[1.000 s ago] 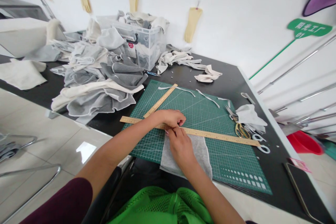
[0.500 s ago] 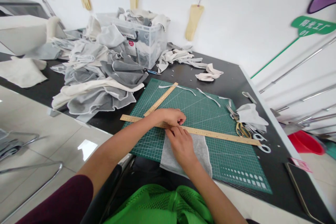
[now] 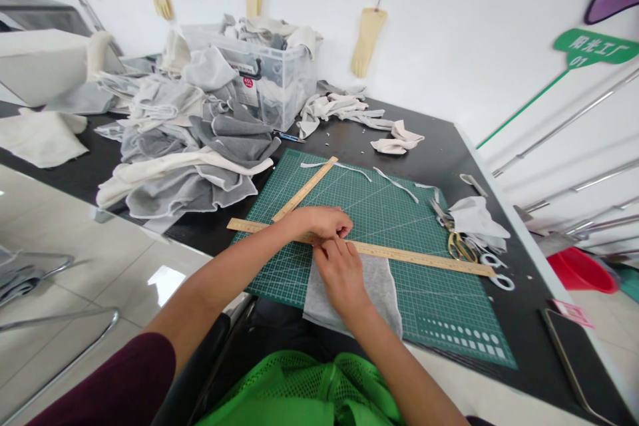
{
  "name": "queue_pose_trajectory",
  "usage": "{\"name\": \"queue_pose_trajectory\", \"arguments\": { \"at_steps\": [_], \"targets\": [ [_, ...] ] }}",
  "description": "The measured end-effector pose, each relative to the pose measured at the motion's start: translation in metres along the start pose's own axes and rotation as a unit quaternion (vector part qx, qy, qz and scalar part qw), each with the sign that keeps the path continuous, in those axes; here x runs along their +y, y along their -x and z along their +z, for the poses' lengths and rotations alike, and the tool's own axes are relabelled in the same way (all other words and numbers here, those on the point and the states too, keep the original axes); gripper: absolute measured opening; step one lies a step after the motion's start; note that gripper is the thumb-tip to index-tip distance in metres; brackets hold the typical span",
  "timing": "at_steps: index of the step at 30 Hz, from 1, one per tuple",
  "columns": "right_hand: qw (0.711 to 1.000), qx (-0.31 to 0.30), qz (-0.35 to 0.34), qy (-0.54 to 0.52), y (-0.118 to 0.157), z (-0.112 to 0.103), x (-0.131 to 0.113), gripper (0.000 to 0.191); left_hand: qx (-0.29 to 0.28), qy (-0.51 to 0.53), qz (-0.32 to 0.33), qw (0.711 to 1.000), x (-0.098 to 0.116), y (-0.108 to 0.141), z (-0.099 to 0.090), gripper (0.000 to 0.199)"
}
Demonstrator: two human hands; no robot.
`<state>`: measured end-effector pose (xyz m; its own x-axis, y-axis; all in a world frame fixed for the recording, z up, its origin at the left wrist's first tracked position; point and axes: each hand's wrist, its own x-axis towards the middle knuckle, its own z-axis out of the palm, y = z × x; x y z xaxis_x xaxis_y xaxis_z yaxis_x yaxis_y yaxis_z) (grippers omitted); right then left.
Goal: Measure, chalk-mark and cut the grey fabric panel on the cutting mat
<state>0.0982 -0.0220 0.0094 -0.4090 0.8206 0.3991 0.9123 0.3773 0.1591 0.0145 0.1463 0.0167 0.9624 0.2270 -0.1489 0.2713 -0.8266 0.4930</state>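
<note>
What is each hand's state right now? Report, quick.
Left hand: curled over the long ruler; grip can't be told.
Right hand: over the gray cloth, partly curled; grip can't be told.

"阳光工厂 01" on green sign, "45L" on bin label

one head-worn view, from above the wearer's green garment, facing forward and down; cutting mat close, just below centre; white wall farther off, across the top.

hands together at long ruler | grey cloth partly on green mat | fabric pile left
</note>
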Motion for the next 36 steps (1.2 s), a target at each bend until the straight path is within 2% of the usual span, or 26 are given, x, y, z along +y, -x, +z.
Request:
{"name": "queue_pose_trajectory", "arguments": {
  "at_steps": [8,22,31,36],
  "targets": [
    [0.999,-0.025,0.021,0.008,0.003,-0.006,0.004,0.01,0.001,-0.001,0.002,1.0,-0.002,-0.001,0.003,0.013],
    [0.995,-0.08,0.047,0.035,0.025,-0.022,0.032,0.009,0.0,-0.01,0.006,1.0,0.004,0.001,-0.002,0.015],
    [0.989,-0.092,0.089,0.068,0.054,-0.028,0.063,0.012,0.008,0.013,0.037,0.999,0.0,-0.002,0.0,0.02],
    [0.991,-0.056,0.11,0.059,0.076,-0.033,0.075,0.026,-0.008,0.013,0.026,1.0,0.006,0.002,-0.007,0.021]
  ]
}}
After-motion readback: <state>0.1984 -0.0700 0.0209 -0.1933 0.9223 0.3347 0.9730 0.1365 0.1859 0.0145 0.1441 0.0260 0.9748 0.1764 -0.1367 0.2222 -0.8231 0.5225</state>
